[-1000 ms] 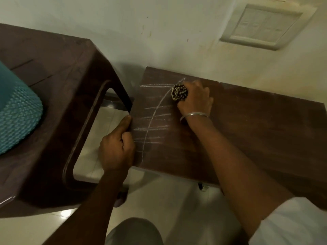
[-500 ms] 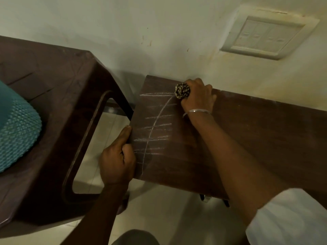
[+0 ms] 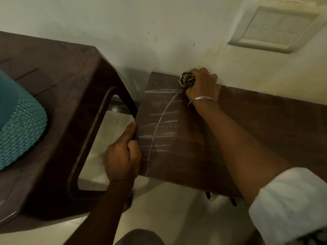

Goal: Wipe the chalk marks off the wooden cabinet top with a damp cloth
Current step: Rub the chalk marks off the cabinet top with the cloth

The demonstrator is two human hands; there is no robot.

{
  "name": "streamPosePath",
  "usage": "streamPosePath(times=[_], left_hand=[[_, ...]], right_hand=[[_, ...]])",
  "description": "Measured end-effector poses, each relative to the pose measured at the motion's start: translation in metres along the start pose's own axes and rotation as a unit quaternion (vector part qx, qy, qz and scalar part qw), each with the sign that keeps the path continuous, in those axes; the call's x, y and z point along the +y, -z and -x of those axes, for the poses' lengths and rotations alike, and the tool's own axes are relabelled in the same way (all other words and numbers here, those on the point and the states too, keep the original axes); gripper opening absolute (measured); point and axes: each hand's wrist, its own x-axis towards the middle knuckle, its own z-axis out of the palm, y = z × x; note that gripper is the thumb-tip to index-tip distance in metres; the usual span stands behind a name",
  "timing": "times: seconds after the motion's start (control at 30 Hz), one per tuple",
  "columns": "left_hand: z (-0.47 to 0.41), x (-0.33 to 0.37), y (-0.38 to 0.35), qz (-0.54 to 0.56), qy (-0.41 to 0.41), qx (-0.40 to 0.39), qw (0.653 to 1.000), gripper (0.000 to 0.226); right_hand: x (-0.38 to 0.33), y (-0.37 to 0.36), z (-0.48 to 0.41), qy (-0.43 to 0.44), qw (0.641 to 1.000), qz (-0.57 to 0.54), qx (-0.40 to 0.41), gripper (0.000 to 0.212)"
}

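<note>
The dark wooden cabinet top (image 3: 261, 131) runs along the wall. White chalk marks (image 3: 160, 124), a long curved line crossed by several short strokes, cover its left part. My right hand (image 3: 203, 84) is closed around a bunched, speckled cloth (image 3: 187, 79) and presses it at the back edge of the top, by the wall, just above the topmost chalk stroke. My left hand (image 3: 123, 156) grips the left front edge of the cabinet top, thumb lying along the side.
A brown plastic chair (image 3: 70, 103) stands close on the left, with a teal woven item (image 3: 19, 124) on its seat. A switch plate (image 3: 276, 29) is on the wall above the cabinet. Pale tiled floor (image 3: 168, 209) lies below.
My right hand has slid the cloth away from me, from the top of the curved line up to the back edge by the wall. My left hand has kept its grip.
</note>
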Motion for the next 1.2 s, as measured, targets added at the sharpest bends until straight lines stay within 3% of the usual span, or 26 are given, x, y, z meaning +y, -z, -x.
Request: streamPosePath(times=[0.2, 0.5, 0.73, 1.0, 1.2], left_hand=[[0.0, 0.0, 0.0, 0.004, 0.013, 0.003, 1.0, 0.057], [0.001, 0.004, 0.002, 0.025, 0.014, 0.013, 1.0, 0.062], [0.001, 0.005, 0.002, 0.032, 0.009, 0.014, 0.999, 0.062], [0.0, 0.011, 0.007, 0.016, 0.019, 0.018, 1.0, 0.062], [0.0, 0.01, 0.007, 0.019, 0.023, 0.015, 0.999, 0.065]], right_hand=[[0.001, -0.008, 0.06, 0.053, 0.999, -0.009, 0.007, 0.051], [-0.019, -0.007, 0.003, 0.017, 1.0, -0.013, -0.008, 0.048], [-0.003, -0.007, 0.067, 0.062, 0.998, -0.018, -0.001, 0.049], [-0.026, -0.007, -0.002, 0.019, 0.999, -0.022, -0.013, 0.045], [-0.019, -0.006, 0.073, 0.074, 0.997, -0.033, -0.017, 0.05]])
